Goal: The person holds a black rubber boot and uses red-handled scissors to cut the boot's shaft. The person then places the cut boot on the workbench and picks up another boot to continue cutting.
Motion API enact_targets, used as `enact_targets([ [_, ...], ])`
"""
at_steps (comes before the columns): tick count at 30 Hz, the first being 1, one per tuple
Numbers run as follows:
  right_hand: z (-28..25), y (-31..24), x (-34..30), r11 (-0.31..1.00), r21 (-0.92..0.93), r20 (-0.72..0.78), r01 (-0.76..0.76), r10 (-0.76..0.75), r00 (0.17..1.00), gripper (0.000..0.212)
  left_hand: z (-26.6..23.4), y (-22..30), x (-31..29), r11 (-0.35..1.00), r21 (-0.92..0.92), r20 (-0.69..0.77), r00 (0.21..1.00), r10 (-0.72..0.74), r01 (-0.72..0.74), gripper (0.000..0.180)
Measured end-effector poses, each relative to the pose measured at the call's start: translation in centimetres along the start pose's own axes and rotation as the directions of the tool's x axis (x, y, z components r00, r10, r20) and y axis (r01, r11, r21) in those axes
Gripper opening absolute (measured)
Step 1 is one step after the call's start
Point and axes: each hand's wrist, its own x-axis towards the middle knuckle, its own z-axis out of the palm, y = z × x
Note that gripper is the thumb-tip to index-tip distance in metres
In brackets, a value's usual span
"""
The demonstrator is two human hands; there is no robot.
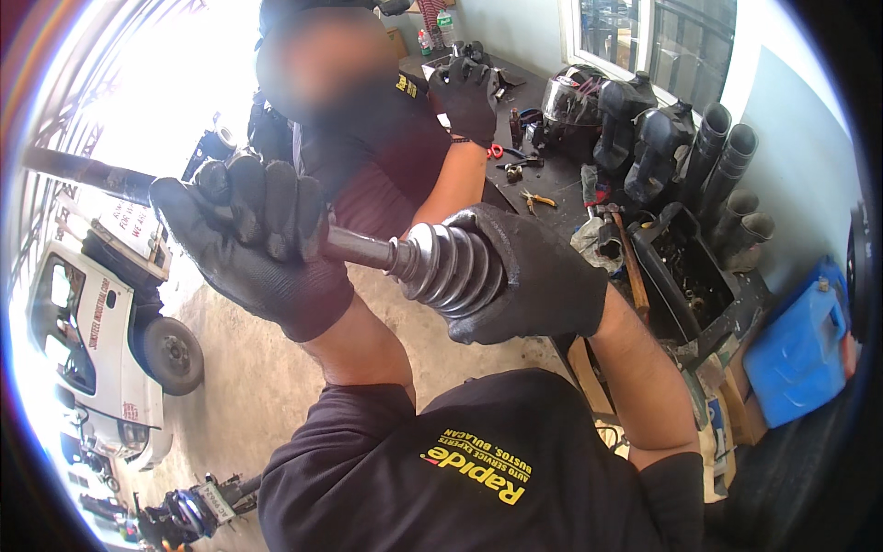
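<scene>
1. Gripping a dark metal shaft (359, 248), the left hand (253, 244) in a black glove is closed around it at the centre left of the frame.
2. The right hand (533, 276), also in a black glove, is closed around the wide end of a ribbed rubber boot (451, 267) at the centre of the frame.
3. The boot sits on the shaft between the two hands, with its narrow end pointing to the left hand.
4. The shaft continues as a long dark bar to the upper left edge of the frame.
5. Another person stands behind the shaft at the upper centre, and their gloved hand (466, 92) is raised above the workbench (552, 184).
6. On the workbench at the upper right lie pliers (536, 198), black moulded parts (644, 129) and black tubes (727, 156).
7. A black tray (685, 267) with small parts is at the right, and a blue container (800, 345) lies at the lower right.
8. A white vehicle (101, 340) stands at the left of the frame on the concrete floor (248, 386).
</scene>
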Motion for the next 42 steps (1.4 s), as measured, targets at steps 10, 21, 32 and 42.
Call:
enact_targets([
  [10, -0.5, -2.0, -0.1, 0.985, -0.120, 0.029, -0.122, 0.126, 0.992, 0.079, -1.2, -0.7, 0.6, 0.996, -0.088, -0.099, 0.994, -0.038, 0.030, 0.052],
  [21, 2.2, -0.1, -1.7, 0.785, -0.620, -0.119, -0.003, -0.090, 0.989, 0.084, 0.5, -4.4, 1.0, 0.989, 0.139, -0.214, 0.977, -0.022, 0.053, 0.052],
  [32, -4.8, -1.5, -0.7, 0.916, -0.323, -0.157, 0.238, -0.300, 0.941, 0.053, 2.3, -11.7, 2.2, 0.870, 0.488, 0.152, 0.988, 0.000, -0.075, 0.047],
  [42, -9.5, -1.9, -4.7, 0.636, -0.770, -0.299, -0.053, -0.286, 0.910, 0.037, 12.0, -17.3, 6.4, 0.834, 0.541, 0.631, 0.705, -0.322, -0.103, 0.031],
])
